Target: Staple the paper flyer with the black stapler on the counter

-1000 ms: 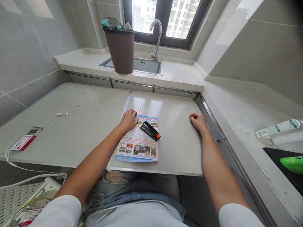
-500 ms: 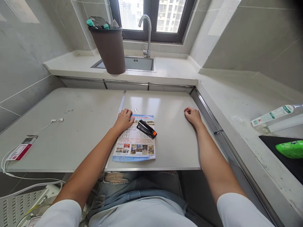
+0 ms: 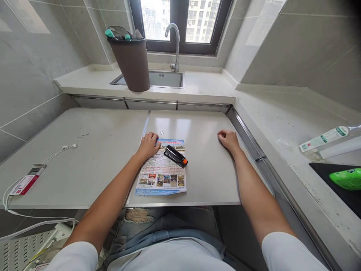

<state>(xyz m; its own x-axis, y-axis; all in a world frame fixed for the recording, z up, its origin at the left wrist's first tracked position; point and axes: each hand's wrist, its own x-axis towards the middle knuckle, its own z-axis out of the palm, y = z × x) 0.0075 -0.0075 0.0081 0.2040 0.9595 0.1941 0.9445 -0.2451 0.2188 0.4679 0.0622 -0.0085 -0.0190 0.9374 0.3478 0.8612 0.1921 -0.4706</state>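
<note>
My left hand [image 3: 149,145] rests on the table at the upper left corner of a printed booklet [image 3: 160,182], its fingers loosely spread and holding nothing. On the booklet lies a black stapler [image 3: 175,156] with an orange tip, slanting down to the right; neither hand touches it. A small strip of staples [image 3: 162,133] sits just above the booklet. Farther right, my right hand [image 3: 228,139] rests on the bare tabletop with its fingers curled in. Whether anything is inside those fingers is hidden.
A brown bin [image 3: 130,64] stands by the sink [image 3: 166,79] beyond the table [image 3: 84,158]. White cables and a red-white box [image 3: 27,181] lie at the left. On the right counter are a clear bottle [image 3: 327,141] and a green packet [image 3: 346,178].
The whole view has tilted slightly, so things sit a little lower. My right hand has shifted slightly left. The left hand, booklet and stapler keep their places on the table.
</note>
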